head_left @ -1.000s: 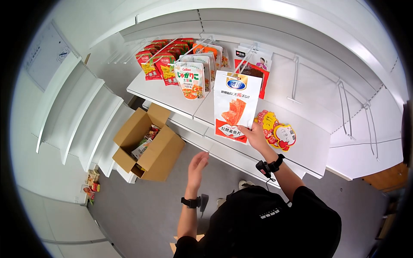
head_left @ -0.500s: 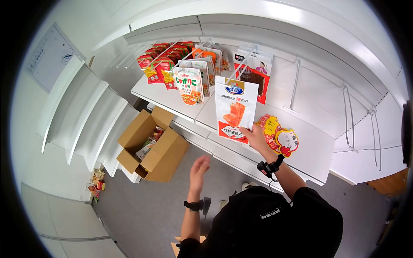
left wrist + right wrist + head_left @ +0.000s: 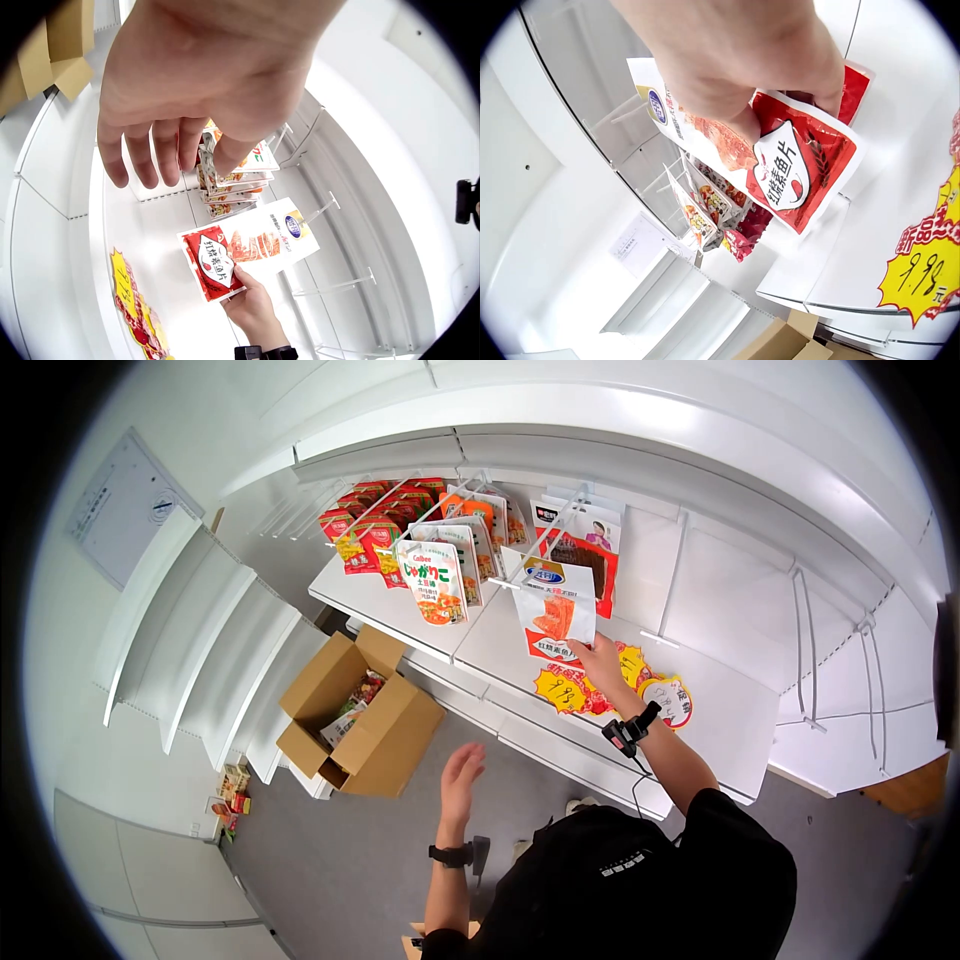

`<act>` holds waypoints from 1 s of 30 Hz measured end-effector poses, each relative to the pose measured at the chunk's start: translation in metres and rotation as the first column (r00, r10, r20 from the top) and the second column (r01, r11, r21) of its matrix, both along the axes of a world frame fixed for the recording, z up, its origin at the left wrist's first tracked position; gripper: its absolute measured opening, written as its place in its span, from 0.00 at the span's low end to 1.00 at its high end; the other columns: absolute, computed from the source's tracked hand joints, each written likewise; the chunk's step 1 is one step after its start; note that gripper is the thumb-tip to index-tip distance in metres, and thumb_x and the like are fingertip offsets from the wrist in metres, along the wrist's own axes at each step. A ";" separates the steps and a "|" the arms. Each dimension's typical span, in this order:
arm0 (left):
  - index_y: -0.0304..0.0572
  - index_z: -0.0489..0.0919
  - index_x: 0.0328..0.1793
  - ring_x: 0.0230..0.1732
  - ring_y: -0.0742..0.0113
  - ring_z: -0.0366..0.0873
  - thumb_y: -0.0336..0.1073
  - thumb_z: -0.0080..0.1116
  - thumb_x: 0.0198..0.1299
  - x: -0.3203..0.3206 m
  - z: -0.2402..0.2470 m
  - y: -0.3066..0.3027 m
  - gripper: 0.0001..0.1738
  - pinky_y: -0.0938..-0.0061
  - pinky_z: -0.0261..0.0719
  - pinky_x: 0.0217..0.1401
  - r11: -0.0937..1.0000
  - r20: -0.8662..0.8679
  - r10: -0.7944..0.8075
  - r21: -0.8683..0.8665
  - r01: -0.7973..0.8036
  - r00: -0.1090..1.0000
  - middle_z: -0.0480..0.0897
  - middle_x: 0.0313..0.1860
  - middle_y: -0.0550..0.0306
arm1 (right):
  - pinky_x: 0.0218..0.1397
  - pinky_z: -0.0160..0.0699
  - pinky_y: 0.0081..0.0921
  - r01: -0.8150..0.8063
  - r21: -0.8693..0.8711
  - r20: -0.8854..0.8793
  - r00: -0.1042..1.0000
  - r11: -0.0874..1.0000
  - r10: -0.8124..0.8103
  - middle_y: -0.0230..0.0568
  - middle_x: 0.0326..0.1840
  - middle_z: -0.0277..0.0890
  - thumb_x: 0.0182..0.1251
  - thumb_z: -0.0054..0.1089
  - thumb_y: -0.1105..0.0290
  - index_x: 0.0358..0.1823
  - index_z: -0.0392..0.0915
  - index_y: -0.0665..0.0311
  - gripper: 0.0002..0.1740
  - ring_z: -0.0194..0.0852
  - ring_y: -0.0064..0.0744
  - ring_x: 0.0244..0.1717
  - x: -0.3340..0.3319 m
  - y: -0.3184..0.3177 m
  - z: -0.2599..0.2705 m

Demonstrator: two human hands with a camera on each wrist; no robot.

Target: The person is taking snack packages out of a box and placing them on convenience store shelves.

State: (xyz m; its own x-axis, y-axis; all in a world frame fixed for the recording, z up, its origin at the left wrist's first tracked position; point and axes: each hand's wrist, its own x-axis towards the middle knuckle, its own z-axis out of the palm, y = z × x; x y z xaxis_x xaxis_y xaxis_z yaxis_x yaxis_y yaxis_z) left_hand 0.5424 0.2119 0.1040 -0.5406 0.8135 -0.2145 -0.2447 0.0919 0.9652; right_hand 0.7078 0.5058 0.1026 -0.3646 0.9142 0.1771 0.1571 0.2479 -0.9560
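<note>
My right hand pinches the lower corner of a white and red snack bag, thumb on the printed front. The bag's top overlaps the free end of a wire display hook in the left wrist view. Farther back at that hook hangs another red and white bag, partly hidden. My left hand is raised in front of the shelf, holding nothing; the left wrist view shows its fingers loosely bent.
Calbee pouches and red snack bags hang to the left. Yellow and red price signs lie at the white shelf's front edge. An opened cardboard box with packets inside stands at left. Bare wire hooks jut out at right.
My right hand has moved the snack bag slightly back and up along the hook, and the bag now tilts. More price signs show beside it. My left hand remains raised and holds nothing.
</note>
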 end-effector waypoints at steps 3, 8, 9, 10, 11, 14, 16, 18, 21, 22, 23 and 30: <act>0.39 0.71 0.62 0.58 0.67 0.73 0.38 0.52 0.67 0.001 -0.001 -0.001 0.20 0.70 0.71 0.59 1.000 -0.007 0.016 0.002 -0.016 1.000 0.76 0.58 0.55 | 0.44 0.75 0.34 0.034 0.049 -0.020 0.999 0.998 -0.033 0.53 0.37 0.81 0.61 0.59 0.58 0.45 0.76 0.71 0.21 0.81 0.44 0.40 -0.002 0.017 -0.005; 0.39 0.73 0.61 0.58 0.69 0.73 0.38 0.53 0.66 -0.002 -0.006 -0.004 0.20 0.71 0.71 0.58 0.999 0.014 0.050 0.011 -0.050 0.999 0.77 0.57 0.57 | 0.44 0.74 0.33 0.058 -0.020 -0.036 0.998 0.998 -0.059 0.52 0.36 0.81 0.61 0.60 0.59 0.43 0.77 0.71 0.20 0.81 0.42 0.39 -0.007 0.036 -0.009; 0.39 0.72 0.61 0.58 0.68 0.73 0.37 0.52 0.66 -0.002 -0.007 -0.005 0.20 0.70 0.71 0.59 0.999 0.004 0.051 0.010 -0.051 0.999 0.77 0.57 0.56 | 0.44 0.74 0.33 0.062 -0.018 -0.056 0.996 0.998 -0.063 0.52 0.36 0.81 0.61 0.60 0.60 0.43 0.77 0.71 0.20 0.81 0.42 0.39 -0.009 0.040 -0.013; 0.39 0.72 0.62 0.59 0.67 0.73 0.37 0.52 0.66 -0.001 -0.006 -0.005 0.19 0.69 0.71 0.59 0.999 -0.005 0.052 0.008 -0.052 0.999 0.77 0.57 0.56 | 0.44 0.74 0.33 0.068 -0.016 -0.077 0.995 0.998 -0.069 0.51 0.36 0.81 0.61 0.60 0.60 0.43 0.77 0.71 0.19 0.81 0.42 0.39 -0.011 0.045 -0.016; 0.39 0.71 0.62 0.59 0.66 0.73 0.37 0.51 0.67 -0.001 -0.006 -0.005 0.19 0.68 0.72 0.59 0.999 -0.015 0.051 0.006 -0.051 0.999 0.76 0.58 0.55 | 0.45 0.74 0.31 0.068 -0.022 -0.068 0.995 0.997 -0.069 0.49 0.38 0.82 0.61 0.60 0.63 0.44 0.77 0.71 0.18 0.80 0.37 0.39 -0.012 0.047 -0.015; 0.39 0.71 0.62 0.59 0.65 0.73 0.37 0.50 0.67 0.002 -0.002 -0.006 0.19 0.67 0.72 0.59 0.998 -0.016 0.060 -0.010 -0.060 0.998 0.76 0.58 0.54 | 0.46 0.74 0.26 0.086 -0.020 -0.069 0.994 0.996 -0.087 0.44 0.40 0.82 0.61 0.60 0.67 0.46 0.78 0.72 0.16 0.79 0.30 0.41 -0.015 0.056 -0.015; 0.38 0.72 0.61 0.59 0.65 0.73 0.37 0.50 0.67 0.003 -0.002 -0.008 0.19 0.67 0.72 0.59 0.998 -0.021 0.065 -0.015 -0.065 0.998 0.76 0.57 0.54 | 0.46 0.74 0.26 0.112 0.005 -0.106 0.988 0.994 -0.111 0.44 0.41 0.82 0.61 0.60 0.67 0.46 0.78 0.72 0.16 0.79 0.30 0.41 -0.020 0.069 -0.032; 0.38 0.72 0.61 0.59 0.65 0.73 0.36 0.50 0.67 0.003 -0.002 -0.010 0.19 0.67 0.72 0.59 0.997 -0.020 0.073 -0.014 -0.073 0.997 0.76 0.57 0.54 | 0.46 0.74 0.26 0.149 0.006 -0.027 0.988 0.989 -0.149 0.44 0.41 0.82 0.61 0.60 0.67 0.46 0.78 0.72 0.16 0.79 0.30 0.42 -0.020 0.080 -0.037; 0.38 0.72 0.61 0.59 0.65 0.73 0.36 0.51 0.67 0.004 -0.002 -0.012 0.18 0.68 0.71 0.60 0.996 -0.007 0.088 -0.008 -0.088 0.996 0.77 0.57 0.55 | 0.47 0.74 0.25 0.154 0.026 -0.045 0.987 0.988 -0.153 0.44 0.42 0.82 0.61 0.61 0.66 0.46 0.77 0.72 0.16 0.79 0.30 0.42 -0.018 0.097 -0.043; 0.38 0.72 0.61 0.60 0.65 0.73 0.36 0.51 0.66 0.004 -0.003 -0.012 0.19 0.69 0.71 0.60 0.996 0.000 0.092 -0.007 -0.092 0.996 0.77 0.57 0.54 | 0.47 0.74 0.26 0.150 0.035 -0.074 0.986 0.988 -0.147 0.44 0.42 0.82 0.61 0.61 0.66 0.46 0.77 0.72 0.17 0.79 0.30 0.42 -0.018 0.100 -0.046; 0.38 0.72 0.60 0.61 0.65 0.72 0.36 0.52 0.66 0.004 -0.003 -0.012 0.19 0.70 0.70 0.60 0.995 0.007 0.096 -0.006 -0.096 0.995 0.77 0.57 0.54 | 0.45 0.74 0.29 0.169 0.064 -0.120 0.980 0.983 -0.161 0.48 0.39 0.82 0.60 0.61 0.64 0.44 0.78 0.72 0.17 0.80 0.37 0.40 -0.018 0.098 -0.040; 0.40 0.73 0.60 0.58 0.67 0.73 0.36 0.50 0.67 0.002 -0.010 -0.011 0.17 0.69 0.72 0.59 0.996 -0.019 0.090 -0.016 -0.091 0.996 0.77 0.56 0.57 | 0.43 0.75 0.34 0.204 0.086 -0.134 0.972 0.975 -0.192 0.53 0.36 0.81 0.58 0.62 0.61 0.45 0.77 0.71 0.20 0.81 0.47 0.39 -0.012 0.107 -0.028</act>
